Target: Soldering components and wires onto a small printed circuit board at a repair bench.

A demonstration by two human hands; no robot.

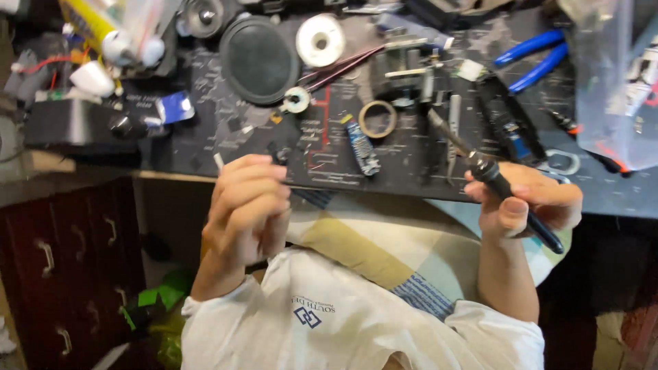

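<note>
Two hands work at the near edge of the dark tabletop (226, 130). Our right hand (524, 202), at 3 o'clock, is clamped around a black-handled soldering iron (495, 179) whose tip points toward 11 o'clock over the mat. Our left hand (248, 205), at 9 o'clock, is closed, fingers together, pinching a thin pale wire end (218, 161) that protrudes at the top of the fist.

We judge that the work goes best if we rest both wrists against the tabletop edge and bring the tip to the wire slowly, without sweeping over nearby parts. A small blue circuit board (361, 146) lies at 12 o'clock between the hands, just beside a ring of tape (378, 118). Blue-handled pliers (536, 56) lie at 1 o'clock, well apart, and a white spool (321, 40) near a round black disc (258, 60) sits at 11 o'clock.
</note>
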